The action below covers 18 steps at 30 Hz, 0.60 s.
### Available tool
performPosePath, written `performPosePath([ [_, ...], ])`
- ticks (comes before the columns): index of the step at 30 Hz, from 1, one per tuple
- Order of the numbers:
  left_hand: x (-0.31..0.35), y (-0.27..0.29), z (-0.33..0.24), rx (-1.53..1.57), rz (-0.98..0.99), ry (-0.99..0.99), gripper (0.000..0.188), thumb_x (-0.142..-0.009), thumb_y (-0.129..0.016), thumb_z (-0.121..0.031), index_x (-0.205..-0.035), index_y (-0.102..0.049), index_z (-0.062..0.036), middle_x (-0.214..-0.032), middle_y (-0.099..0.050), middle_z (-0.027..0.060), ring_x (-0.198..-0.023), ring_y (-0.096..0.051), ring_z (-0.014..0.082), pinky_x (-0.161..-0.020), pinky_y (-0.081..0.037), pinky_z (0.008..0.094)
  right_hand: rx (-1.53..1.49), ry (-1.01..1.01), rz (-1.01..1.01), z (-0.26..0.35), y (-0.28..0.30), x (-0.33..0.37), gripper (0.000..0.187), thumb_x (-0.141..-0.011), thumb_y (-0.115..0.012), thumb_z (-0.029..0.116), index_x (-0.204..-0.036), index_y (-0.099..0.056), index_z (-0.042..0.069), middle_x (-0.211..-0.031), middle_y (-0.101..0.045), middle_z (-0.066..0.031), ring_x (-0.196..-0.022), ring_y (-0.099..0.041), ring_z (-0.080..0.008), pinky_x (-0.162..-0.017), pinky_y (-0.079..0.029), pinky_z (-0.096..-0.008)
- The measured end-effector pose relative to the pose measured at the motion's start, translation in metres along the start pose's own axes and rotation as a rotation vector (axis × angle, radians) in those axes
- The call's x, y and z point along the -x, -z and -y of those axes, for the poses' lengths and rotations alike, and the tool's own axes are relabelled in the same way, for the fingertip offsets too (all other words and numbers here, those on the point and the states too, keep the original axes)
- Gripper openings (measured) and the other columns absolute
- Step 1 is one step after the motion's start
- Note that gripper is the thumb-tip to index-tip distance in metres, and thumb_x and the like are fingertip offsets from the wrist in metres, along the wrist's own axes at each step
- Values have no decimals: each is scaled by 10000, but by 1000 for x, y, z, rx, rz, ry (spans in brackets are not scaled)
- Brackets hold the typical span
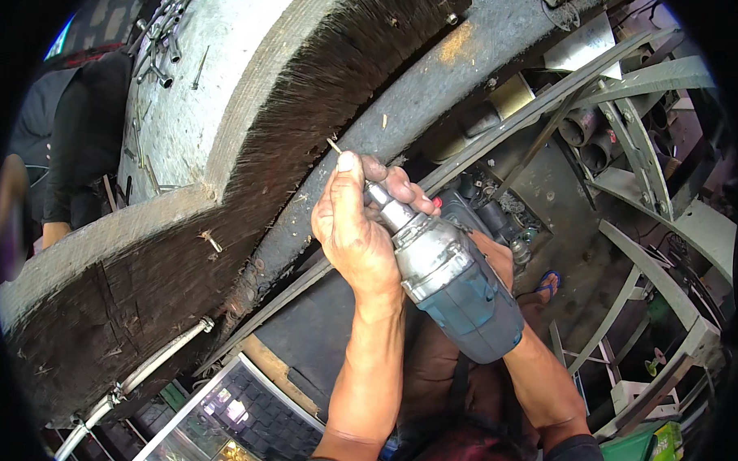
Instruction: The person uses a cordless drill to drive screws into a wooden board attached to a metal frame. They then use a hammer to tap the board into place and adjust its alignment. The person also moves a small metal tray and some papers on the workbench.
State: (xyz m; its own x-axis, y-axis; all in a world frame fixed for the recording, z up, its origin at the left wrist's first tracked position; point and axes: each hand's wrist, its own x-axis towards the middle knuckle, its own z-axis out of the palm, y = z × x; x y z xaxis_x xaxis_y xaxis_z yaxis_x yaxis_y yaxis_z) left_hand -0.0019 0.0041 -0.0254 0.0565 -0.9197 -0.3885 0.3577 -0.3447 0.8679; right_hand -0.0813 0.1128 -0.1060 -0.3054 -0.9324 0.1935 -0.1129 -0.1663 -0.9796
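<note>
My right hand is wrapped around the handle of a teal and silver impact driver, whose body hides most of its fingers. The driver's silver nose points up and left, toward the dark curved panel edge. Thumb and fingertips of my left hand are closed on a thin pale pin, just in front of the driver's nose. That pin's tip is close to the rough dark face of the curved panel; whether it touches is too small to tell. The other left fingers curl behind the nose.
A thick grey pipe runs diagonally below the panel. Several bolts lie on the pale upper surface. Curved metal frames stand at right. A glass-topped case is at lower left. A sandalled foot shows on the floor. Another person's dark-clothed leg is at far left.
</note>
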Motion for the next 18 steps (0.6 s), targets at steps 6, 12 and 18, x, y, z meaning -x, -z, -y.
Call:
performPosePath([
  [6,-5,-1,3,89,32,23,356,-1054,-519,-337,-902,-545,-16,-669,-570,140,-535,-595,250,-513,-535,364,-26,-34,-36,-8,-4,-1,159,-790,-707,92,-828,-598,-18,-704,-496,-119,-620,-541,-304,-553,-431,-369],
  [12,-4,-1,2,126,38,51,360,-1048,-534,-357,-902,-548,-29,-662,-573,133,-540,-600,238,-502,-536,361,-45,-27,-28,-7,-2,-2,176,-770,-720,82,-857,-621,-34,-709,-511,-128,-618,-557,-298,-545,-432,-364],
  [18,-3,-3,1,124,18,50,352,-1038,-552,-356,-900,-554,-33,-659,-577,127,-543,-605,235,-498,-536,353,-53,-47,-12,-4,-2,-3,195,-770,-721,73,-902,-632,-39,-720,-524,-132,-614,-561,-301,-545,-430,-361],
])
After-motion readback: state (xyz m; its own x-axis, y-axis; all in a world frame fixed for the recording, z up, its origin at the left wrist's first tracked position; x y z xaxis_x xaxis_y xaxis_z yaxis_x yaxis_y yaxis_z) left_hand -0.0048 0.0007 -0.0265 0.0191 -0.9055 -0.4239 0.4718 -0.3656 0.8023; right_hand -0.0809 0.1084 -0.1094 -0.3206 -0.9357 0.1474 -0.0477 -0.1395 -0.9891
